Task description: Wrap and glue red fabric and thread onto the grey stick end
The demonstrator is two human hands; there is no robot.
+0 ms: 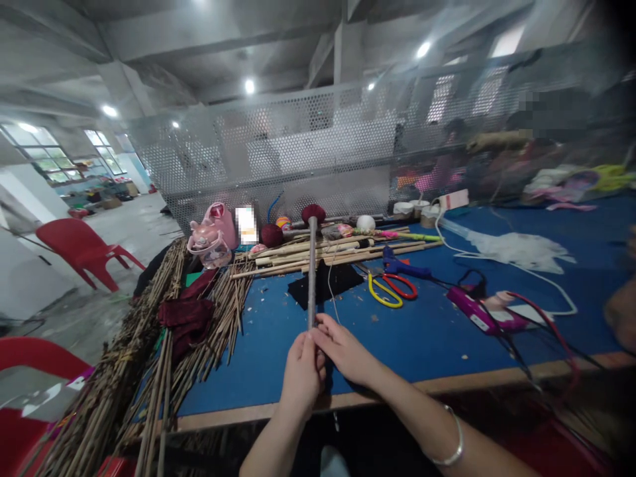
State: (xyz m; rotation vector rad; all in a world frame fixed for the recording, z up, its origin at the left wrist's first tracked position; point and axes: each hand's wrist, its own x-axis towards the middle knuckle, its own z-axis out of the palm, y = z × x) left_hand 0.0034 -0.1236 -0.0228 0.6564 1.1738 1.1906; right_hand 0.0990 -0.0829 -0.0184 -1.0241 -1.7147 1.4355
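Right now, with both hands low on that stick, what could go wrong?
1. The left hand and right hand have their grip only at the bottom end of the stick. Its maroon head could sway and knock the clutter by the mesh.
2. The scissors and blue glue gun lie close on the right, so a sideways swing might catch them.

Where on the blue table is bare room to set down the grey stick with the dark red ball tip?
Free: blue table between black cloth, left hand gripping the grey stick, and wooden front edge; also between right hand and yellow-and-red scissors. Crowded: brown stick bundle at left, pale sticks at back, purple tool right.
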